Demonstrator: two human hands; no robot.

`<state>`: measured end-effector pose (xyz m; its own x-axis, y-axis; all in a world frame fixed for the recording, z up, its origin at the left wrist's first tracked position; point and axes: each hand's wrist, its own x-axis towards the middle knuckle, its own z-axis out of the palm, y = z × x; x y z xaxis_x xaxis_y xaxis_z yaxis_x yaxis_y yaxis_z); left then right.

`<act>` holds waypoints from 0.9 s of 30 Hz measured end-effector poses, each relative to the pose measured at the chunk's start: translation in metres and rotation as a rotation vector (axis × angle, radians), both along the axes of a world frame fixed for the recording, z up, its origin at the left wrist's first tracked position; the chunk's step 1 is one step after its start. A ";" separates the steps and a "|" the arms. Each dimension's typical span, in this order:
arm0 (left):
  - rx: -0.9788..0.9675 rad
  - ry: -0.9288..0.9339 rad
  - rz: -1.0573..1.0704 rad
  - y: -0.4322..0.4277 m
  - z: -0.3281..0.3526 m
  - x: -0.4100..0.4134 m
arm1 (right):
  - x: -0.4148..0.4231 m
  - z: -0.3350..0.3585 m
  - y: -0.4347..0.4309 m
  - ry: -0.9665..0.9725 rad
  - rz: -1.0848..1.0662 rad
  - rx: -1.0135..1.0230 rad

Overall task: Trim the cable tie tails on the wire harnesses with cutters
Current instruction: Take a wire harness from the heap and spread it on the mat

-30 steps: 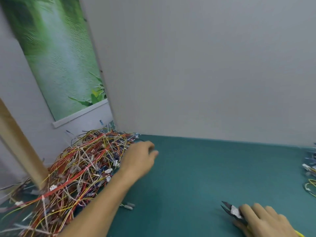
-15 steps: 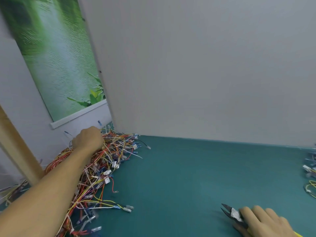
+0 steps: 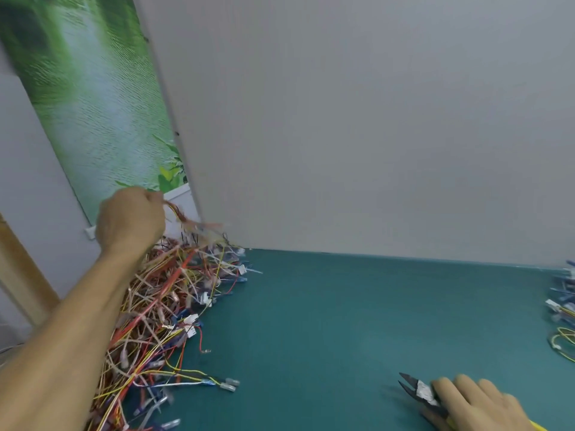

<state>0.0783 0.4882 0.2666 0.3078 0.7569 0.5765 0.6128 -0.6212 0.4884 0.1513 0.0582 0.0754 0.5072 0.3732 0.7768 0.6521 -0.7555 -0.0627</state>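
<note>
1. Head view: the left hand (image 3: 130, 222) is up above the far left end of the tangled pile of red, yellow, white and blue wire harnesses (image 3: 161, 306). Its fingers are clenched round a thin bundle of red and yellow wires (image 3: 183, 217), which trails down and right into the pile. The bundle is blurred, so no cable tie can be made out on it
2. The right hand (image 3: 476, 405) lies at the near right on the teal table mat (image 3: 342, 321), fingers curled over the handles of the black-bladed cutters with yellow grips (image 3: 418, 391). The pointed blades stick out to the left, slightly parted and low over the mat, well apart from the pile
3. The step in hand looks like fetching: one harness is being drawn out of the heap while the cutters wait, and no cut is under way
4. The next move calls for pulling that harness free of its neighbours, since the wires are interlaced and others may come along with it. It then needs to come right, toward the open middle of the mat, where the tie tail can be found and turned outward
5. Only then should the cutters come across, blades set on the tail close to the tie's head and clear of the wires themselves
6. A smaller heap of blue, white and yellow harnesses (image 3: 563, 306) sits at the far right edge of the mat, possibly the finished ones. A plain grey upright panel (image 3: 342, 119) closes the far side, with a green printed poster (image 3: 93, 104) to its left
</note>
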 end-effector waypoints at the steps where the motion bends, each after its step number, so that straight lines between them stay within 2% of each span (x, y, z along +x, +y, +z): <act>1: 0.019 0.010 0.021 -0.003 0.001 -0.001 | 0.000 -0.001 0.000 0.007 -0.001 -0.012; 3: -0.120 0.260 -0.007 -0.007 -0.006 0.000 | 0.000 -0.001 -0.002 0.018 0.000 -0.026; 4: -0.185 0.295 -0.034 -0.009 -0.008 0.000 | 0.001 -0.002 -0.002 0.015 0.001 -0.025; 5: -0.149 0.252 -0.057 -0.011 -0.007 -0.001 | 0.001 -0.003 -0.002 0.012 0.007 -0.023; 7: 0.024 -0.083 -0.052 -0.012 0.002 -0.004 | 0.002 -0.006 -0.001 0.000 0.006 -0.028; 8: 0.076 -0.163 -0.009 -0.009 0.005 -0.004 | 0.003 -0.007 -0.001 0.000 -0.002 -0.037; 9: 0.072 -0.085 0.015 -0.011 0.004 -0.006 | 0.003 -0.008 -0.002 0.005 -0.005 -0.046; 11: -0.043 0.335 -0.002 -0.010 -0.005 -0.004 | 0.002 -0.007 -0.003 0.004 0.006 -0.040; 13: -0.126 0.495 -0.053 -0.012 -0.009 -0.002 | 0.002 -0.008 -0.002 -0.002 0.005 -0.042; 19: -0.255 0.742 -0.230 -0.020 0.002 0.001 | 0.001 -0.007 -0.002 -0.001 0.004 -0.038; 27: -0.281 0.735 -0.237 -0.013 0.000 0.043 | 0.001 -0.005 0.002 -0.067 -0.017 -0.025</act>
<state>0.1217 0.4756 0.2666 0.7030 0.7103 -0.0361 0.7047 -0.6888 0.1704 0.1527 0.0600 0.0701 0.4610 0.3845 0.7998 0.6414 -0.7672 -0.0009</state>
